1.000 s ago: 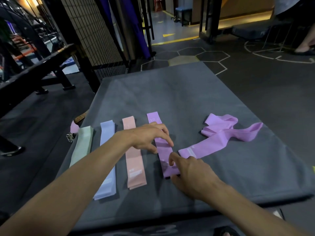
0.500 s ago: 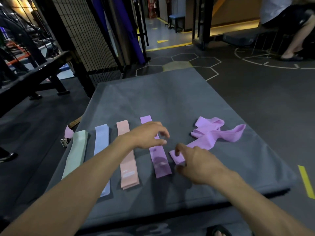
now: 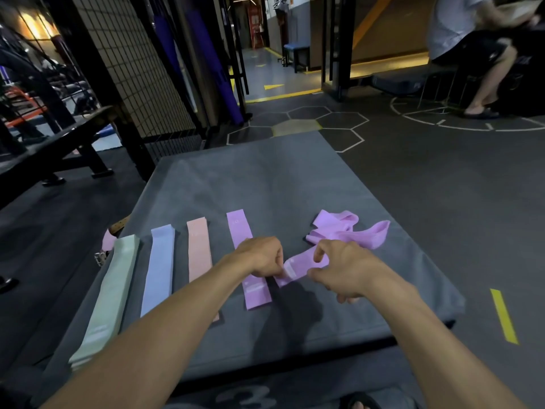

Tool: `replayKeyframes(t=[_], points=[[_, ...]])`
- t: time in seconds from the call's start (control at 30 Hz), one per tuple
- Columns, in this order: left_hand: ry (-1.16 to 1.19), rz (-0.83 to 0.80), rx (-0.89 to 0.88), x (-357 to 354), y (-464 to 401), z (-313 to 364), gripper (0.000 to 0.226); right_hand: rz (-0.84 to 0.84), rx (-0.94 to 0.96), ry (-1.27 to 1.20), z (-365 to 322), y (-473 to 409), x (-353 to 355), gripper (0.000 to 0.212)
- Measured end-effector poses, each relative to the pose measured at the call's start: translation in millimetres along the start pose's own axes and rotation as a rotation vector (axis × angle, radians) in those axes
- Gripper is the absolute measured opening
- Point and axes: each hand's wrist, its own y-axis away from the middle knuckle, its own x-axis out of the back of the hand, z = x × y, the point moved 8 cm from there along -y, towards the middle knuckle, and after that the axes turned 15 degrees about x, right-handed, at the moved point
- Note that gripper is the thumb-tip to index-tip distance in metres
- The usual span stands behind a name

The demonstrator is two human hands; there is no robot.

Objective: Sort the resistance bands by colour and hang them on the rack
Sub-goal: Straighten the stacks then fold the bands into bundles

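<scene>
Several flat resistance bands lie side by side on a grey mat: a green band, a blue band, a pink band and a purple band. To their right a crumpled purple band trails toward me. My left hand pinches its near end by the white label. My right hand grips the same band just beyond, with the strip passing between thumb and fingers. No rack for the bands is in view.
A black bench stands at the left, with a wire mesh panel behind it. A strap with a metal buckle lies off the mat's left edge. A seated person is at the far right. Yellow tape marks the floor.
Both hands left the flat purple band and closed on the near end of the crumpled purple band, lifting it slightly off the mat. The camera tilted up.
</scene>
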Motion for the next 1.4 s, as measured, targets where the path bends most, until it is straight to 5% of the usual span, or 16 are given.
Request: replayKeyframes(t=[0.23,0.4,0.53,0.73,1.0,1.27,1.4], points=[[0.076,-0.031,0.008,0.1,2.1,4.4,0.026,0.02,-0.052,-0.081,27.5,2.7,15.2,0.02],[0.162,-0.041,0.016,3.7,7.8,0.0,0.017,0.567,-0.245,-0.014,107.0,9.9,78.2,0.035],[0.251,-0.022,0.043,8.3,9.5,-6.9,0.014,0.551,-0.283,-0.161,145.6,-6.9,62.9,0.06],[0.353,0.021,0.018,15.8,23.8,-9.4,0.019,0.614,-0.232,-0.205,155.2,-31.4,52.3,0.024],[0.663,0.082,-0.024,34.4,80.0,-30.4,0.016,1.132,-0.18,-0.451,127.1,-0.1,89.4,0.022],[0.821,-0.062,0.164,7.9,115.4,-93.0,0.03,1.048,0.053,-0.413,41.0,-33.3,104.3,0.008],[0.721,-0.09,0.204,4.0,115.0,-111.3,0.012,0.869,0.157,-0.384,2.1,-82.6,112.9,0.011]])
